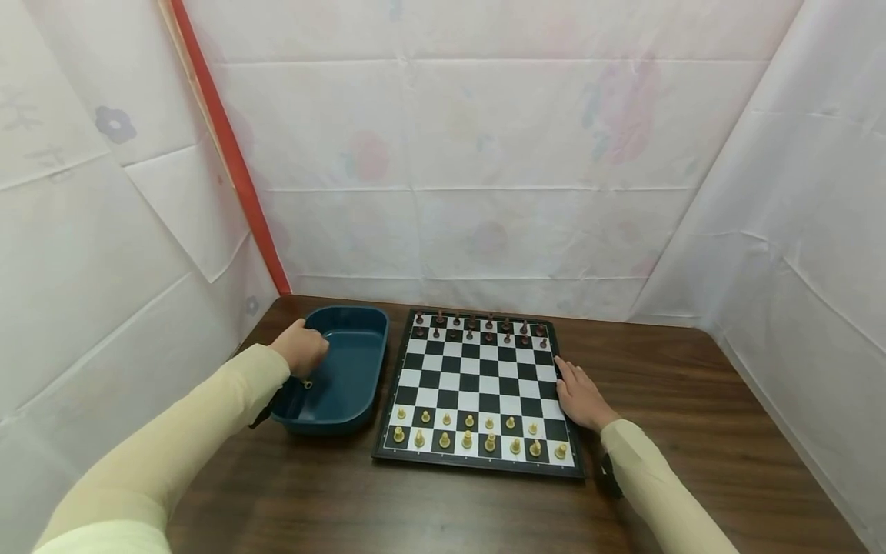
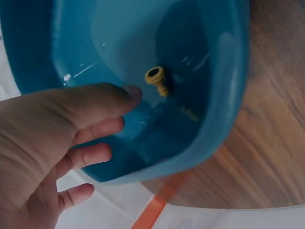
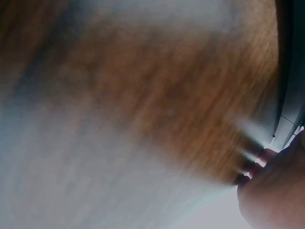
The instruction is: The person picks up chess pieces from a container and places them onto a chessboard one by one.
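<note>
In the head view my left hand (image 1: 301, 348) reaches over the left side of a dark teal tray (image 1: 383, 362). A small gold chess pawn (image 2: 156, 81) lies on its side in that tray. In the left wrist view my thumb and fingers are apart and loosely bent, with the pawn just beyond the thumb tip. My right hand (image 1: 583, 395) rests along the right edge of a black-and-white chessboard (image 1: 477, 382), fingers extended. Gold chess pieces (image 1: 467, 440) stand in two rows at the board's near side. Dark red pieces (image 1: 489, 322) stand in two rows at its far side.
Tray and board lie side by side on a brown wooden table (image 1: 692, 431). White patterned sheeting (image 1: 484, 154) hangs behind and on both sides. A red strip (image 1: 231, 146) runs down the back left corner to the table.
</note>
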The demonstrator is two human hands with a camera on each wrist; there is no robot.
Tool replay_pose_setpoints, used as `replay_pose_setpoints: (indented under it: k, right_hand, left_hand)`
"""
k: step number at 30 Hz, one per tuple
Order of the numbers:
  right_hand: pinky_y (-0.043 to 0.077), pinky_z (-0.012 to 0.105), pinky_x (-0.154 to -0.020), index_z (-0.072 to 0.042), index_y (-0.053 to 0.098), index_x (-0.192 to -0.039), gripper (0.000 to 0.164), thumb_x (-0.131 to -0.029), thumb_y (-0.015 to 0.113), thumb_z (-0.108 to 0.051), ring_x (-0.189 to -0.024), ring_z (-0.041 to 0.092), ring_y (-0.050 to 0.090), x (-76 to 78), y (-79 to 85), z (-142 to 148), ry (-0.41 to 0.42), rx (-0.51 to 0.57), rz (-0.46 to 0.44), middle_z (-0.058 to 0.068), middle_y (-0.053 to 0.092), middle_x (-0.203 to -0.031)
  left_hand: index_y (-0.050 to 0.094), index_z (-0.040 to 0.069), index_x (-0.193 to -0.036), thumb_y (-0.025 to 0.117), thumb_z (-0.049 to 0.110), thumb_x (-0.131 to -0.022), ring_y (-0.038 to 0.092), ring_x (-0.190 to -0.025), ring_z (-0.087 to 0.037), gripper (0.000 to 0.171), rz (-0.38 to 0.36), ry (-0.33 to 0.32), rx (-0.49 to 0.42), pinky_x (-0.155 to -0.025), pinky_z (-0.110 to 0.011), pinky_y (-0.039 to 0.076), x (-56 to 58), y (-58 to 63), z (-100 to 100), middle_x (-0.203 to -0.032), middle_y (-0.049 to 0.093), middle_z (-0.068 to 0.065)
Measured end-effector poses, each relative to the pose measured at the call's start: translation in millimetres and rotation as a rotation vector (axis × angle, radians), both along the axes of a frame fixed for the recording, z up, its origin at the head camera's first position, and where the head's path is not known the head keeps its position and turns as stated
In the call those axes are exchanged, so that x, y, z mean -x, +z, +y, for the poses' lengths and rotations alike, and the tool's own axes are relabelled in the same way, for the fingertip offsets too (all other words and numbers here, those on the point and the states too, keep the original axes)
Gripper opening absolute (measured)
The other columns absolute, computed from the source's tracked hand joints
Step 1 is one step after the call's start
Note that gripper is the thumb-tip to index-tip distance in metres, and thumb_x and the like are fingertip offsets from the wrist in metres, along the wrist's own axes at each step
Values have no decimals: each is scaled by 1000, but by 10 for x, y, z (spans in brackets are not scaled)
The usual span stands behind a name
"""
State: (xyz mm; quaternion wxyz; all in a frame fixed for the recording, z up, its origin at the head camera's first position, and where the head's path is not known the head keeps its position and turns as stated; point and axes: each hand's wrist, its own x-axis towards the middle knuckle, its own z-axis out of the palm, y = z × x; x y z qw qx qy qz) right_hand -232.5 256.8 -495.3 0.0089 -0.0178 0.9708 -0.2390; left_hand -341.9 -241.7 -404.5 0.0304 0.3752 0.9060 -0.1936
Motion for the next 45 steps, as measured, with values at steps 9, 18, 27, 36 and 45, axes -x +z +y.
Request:
replay_pose_setpoints:
  k: [9,18,27,36,45]
  right_hand:
    - [11,54,-110,6,20,-148,51,-101,28,-15,-138,47,15,-4,-2,-10,4,2,13,34,22,-147]
    - [11,55,-110,5,19,-148,52,-101,28,-16,-138,47,14,-4,-7,-8,0,-2,10,33,22,-148]
    - [11,54,-110,5,20,-148,52,-101,28,-15,-138,46,15,-5,-10,-15,8,-5,16,34,22,-148]
    - [10,54,-110,4,20,-148,52,-101,28,-17,-138,46,14,5,-21,-14,-9,-1,9,33,21,-148]
    - [11,55,-110,4,20,-148,52,-101,27,-16,-138,47,15,-4,-16,-11,-8,-7,11,34,21,-148]
  left_hand:
    - [63,14,-76,79,9,-74,55,-67,-17,17,56,-77,82,-76,-45,40,-34,-124,10,-69,59,0]
    - [64,15,-77,80,12,-72,55,-67,-16,18,60,-80,123,-76,-43,40,-16,-171,-6,-71,61,0]
    - [63,14,-75,79,14,-74,55,-65,-16,17,69,-98,96,-76,-43,41,-62,-162,-22,-67,59,0]
    - [61,11,-77,80,22,-74,57,-70,-18,22,-5,-18,55,-82,-49,40,-4,-101,-23,-69,58,-1]
    - [60,12,-75,78,20,-76,57,-69,-17,20,-58,35,-38,-89,-57,37,-5,54,82,-67,57,2]
